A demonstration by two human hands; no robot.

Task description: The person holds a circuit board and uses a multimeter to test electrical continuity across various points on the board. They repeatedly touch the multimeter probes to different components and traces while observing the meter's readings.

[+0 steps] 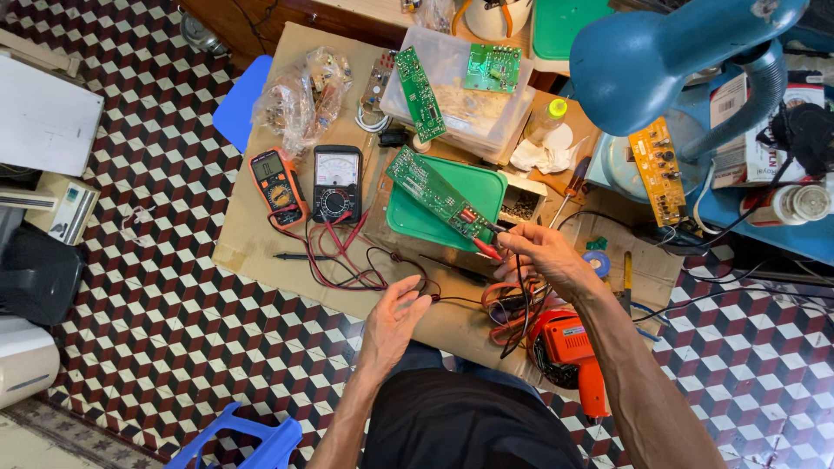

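Right hand [543, 256] is pinching a red probe [486, 250] against the long board [434, 193], at 12 o'clock on the worktop [261, 252]; left hand [393, 317], half-open, is hovering empty over leads [347, 260]. Meters [337, 182] are sitting at 10 o'clock; probing underway.

Long green circuit board [433, 193], tilted, held

A brown table [252, 234] stands on a checked floor [156, 330]. On it lie an orange meter [278, 185] at nine o'clock, a black meter [337, 182] beside it, a green lid [408, 221] in the middle, and a plastic bag [300, 100] at eleven o'clock.
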